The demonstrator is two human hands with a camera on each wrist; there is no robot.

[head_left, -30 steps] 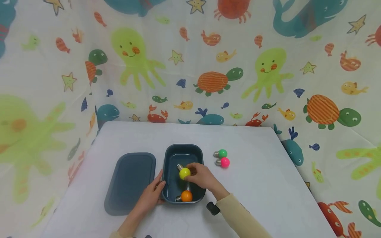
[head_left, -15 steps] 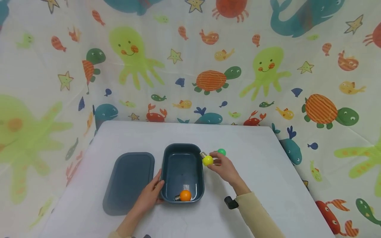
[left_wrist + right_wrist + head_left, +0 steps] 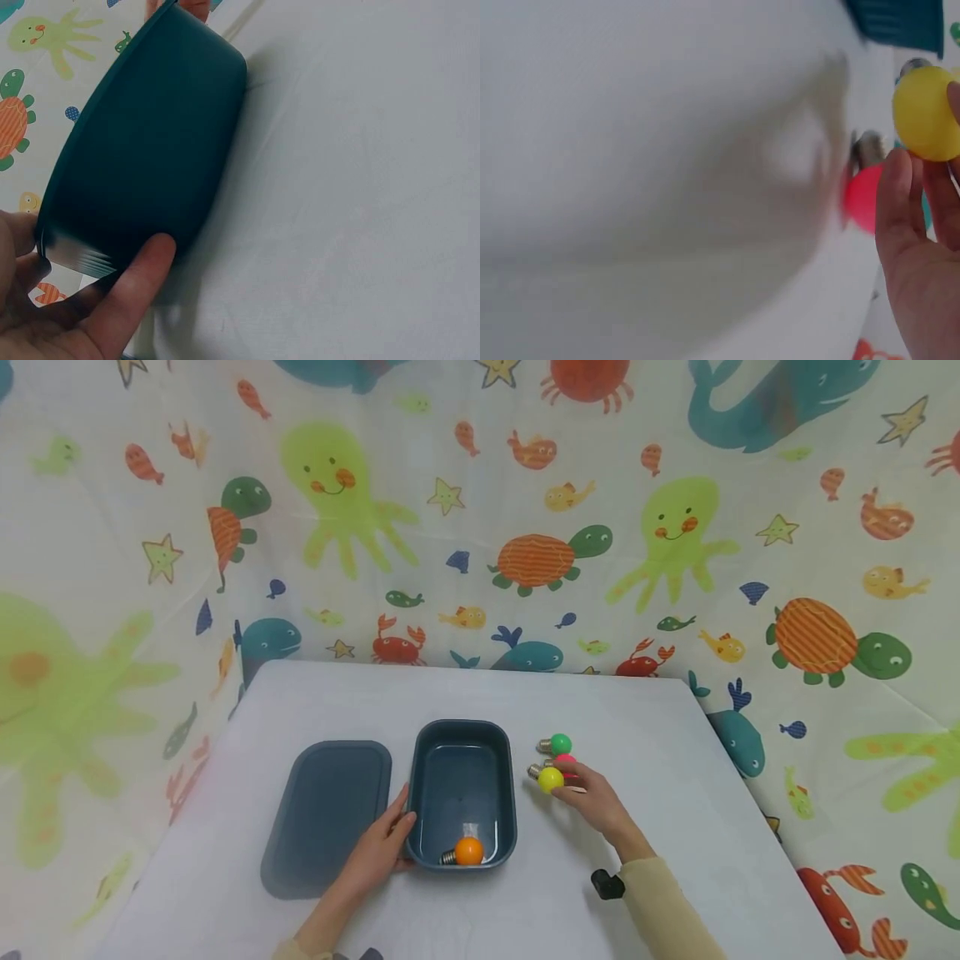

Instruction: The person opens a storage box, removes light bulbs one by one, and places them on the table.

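Note:
My right hand (image 3: 603,802) pinches a yellow light bulb (image 3: 551,780) by its round globe, the silver screw base pointing away to the left. Just behind it lies a pink bulb (image 3: 567,762), partly covered by my fingers. A green bulb (image 3: 561,744) lies farther back. My left hand (image 3: 377,852) grips the near left side of a dark blue rectangular container (image 3: 459,802). In the left wrist view, one finger presses the outer wall of the container (image 3: 150,142). An orange bulb (image 3: 469,851) lies inside, at the container's near end.
A flat dark blue lid (image 3: 327,818) lies on the white table (image 3: 622,718), left of the container. A curtain printed with sea animals (image 3: 450,485) hangs behind the table and along its sides.
My right hand has carried the yellow bulb out of the container and to the right, beside the pink bulb. My left hand has stayed on the container.

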